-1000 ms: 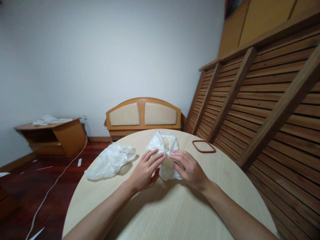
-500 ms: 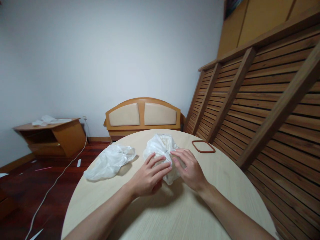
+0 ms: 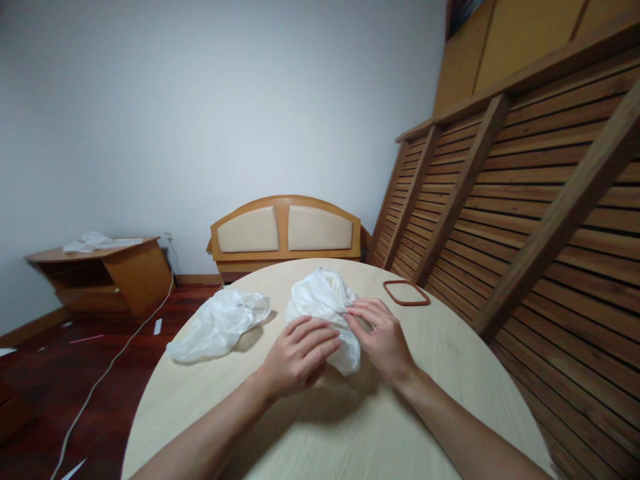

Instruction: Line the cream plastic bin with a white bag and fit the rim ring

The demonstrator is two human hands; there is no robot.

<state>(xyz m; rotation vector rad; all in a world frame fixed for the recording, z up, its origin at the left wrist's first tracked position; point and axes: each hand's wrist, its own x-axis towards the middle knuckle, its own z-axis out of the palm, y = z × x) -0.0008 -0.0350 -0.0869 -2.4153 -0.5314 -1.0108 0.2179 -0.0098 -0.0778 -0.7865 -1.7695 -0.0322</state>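
And here's the white bag (image 3: 316, 293) at twelve o'clock on the round table (image 3: 465, 360), right hand (image 3: 384, 339) pinching its fold, left hand (image 3: 301, 353) half-curled against it, grip impossible to tell; another bag (image 3: 220, 325) at ten, brown frame (image 3: 411, 304) at one!

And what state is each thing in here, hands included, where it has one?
Left hand: curved at the middle bundle, grip hidden.
Right hand: pinching the middle bundle.
Middle bundle: crumpled white plastic.
Left bundle: crumpled, lying loose on the table.
Brown frame: lying flat.
Cable: trailing across the floor.
Low cabinet: compartment open.
White sheets: rumpled, on the cabinet.
Slatted panel: leaning.
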